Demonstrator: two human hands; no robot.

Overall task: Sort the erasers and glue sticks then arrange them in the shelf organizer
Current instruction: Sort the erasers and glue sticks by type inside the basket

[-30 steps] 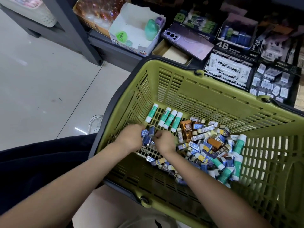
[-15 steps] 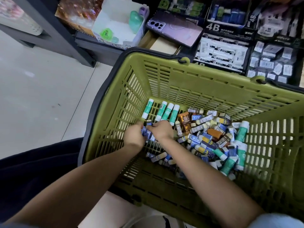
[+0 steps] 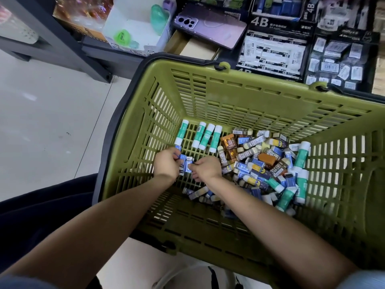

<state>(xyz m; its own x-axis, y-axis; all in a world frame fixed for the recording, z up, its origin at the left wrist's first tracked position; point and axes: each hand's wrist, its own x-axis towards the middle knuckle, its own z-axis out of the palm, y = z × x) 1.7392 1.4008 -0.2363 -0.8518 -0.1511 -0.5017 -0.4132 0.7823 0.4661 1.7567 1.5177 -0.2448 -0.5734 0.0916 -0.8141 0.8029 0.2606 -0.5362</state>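
Left hand [image 3: 166,163]: grip closed around small blue-wrapped rectangular erasers [image 3: 183,161] inside the olive-green slotted plastic basket [image 3: 239,105]. Right hand [image 3: 207,168]: grip pinches the same cluster. Four teal-and-white glue sticks [image 3: 205,137] lie just beyond the hands; a mixed eraser pile [image 3: 258,161] lies right.

Olive-green slotted basket [image 3: 239,97]; teal-and-white glue sticks [image 3: 205,137]; blue, orange, brown erasers [image 3: 258,161]; lilac phone [image 3: 210,25].

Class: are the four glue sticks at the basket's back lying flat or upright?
Lying flat: the glue sticks show full length, side by side on the basket floor.
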